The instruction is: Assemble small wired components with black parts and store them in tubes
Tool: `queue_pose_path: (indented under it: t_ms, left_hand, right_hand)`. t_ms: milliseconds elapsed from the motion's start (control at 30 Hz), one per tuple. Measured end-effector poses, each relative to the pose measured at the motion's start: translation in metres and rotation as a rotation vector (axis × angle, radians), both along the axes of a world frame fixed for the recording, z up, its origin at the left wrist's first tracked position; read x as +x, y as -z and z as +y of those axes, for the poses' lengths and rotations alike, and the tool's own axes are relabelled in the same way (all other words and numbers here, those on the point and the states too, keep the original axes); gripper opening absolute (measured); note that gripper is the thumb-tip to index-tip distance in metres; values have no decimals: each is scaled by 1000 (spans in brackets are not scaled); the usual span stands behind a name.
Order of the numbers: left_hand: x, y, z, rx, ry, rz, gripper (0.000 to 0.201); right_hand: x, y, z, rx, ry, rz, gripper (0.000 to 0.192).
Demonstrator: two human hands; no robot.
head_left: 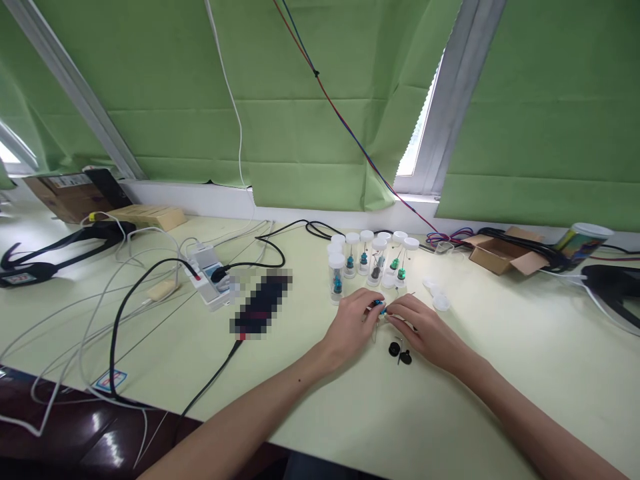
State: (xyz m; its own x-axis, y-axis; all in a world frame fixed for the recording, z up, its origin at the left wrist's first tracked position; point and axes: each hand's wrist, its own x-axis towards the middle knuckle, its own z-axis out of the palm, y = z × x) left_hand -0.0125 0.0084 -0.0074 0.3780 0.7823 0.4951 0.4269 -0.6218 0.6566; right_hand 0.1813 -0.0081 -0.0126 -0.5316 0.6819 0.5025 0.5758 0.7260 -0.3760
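My left hand and my right hand meet over the pale green table, fingertips pinched together on a small blue part with a thin wire stem. Just behind them stands a cluster of several clear vials with white caps, each with a small blue, green or dark part inside. Two small black disc parts lie on the table under my right hand. A few loose white caps lie to the right of the vials.
A white power strip with plugged black and white cables sits at left, beside a blurred dark device. An open cardboard box and a printed cup stand at back right. Red and blue wires hang before green blinds.
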Motion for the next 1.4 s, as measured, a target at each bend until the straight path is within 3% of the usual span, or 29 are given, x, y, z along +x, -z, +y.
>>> queue_pose_path:
  t_ms: [267, 533, 833, 1067, 1400]
  left_hand:
    - [0, 0, 2, 41, -19, 1, 15]
    - [-4, 1, 7, 27, -33, 11, 18]
    - [-4, 2, 4, 6, -26, 40, 22]
    - [-3, 1, 3, 7, -17, 66, 19]
    - [-2, 1, 3, 12, -19, 70, 15]
  right_hand:
    - [2, 1, 3, 12, 47, -30, 20]
    - [23, 11, 19, -30, 304, 38, 20]
    - [26, 14, 24, -73, 417, 78, 23]
    - [28, 18, 25, -140, 409, 44, 27]
    - [25, 14, 22, -181, 272, 68, 24]
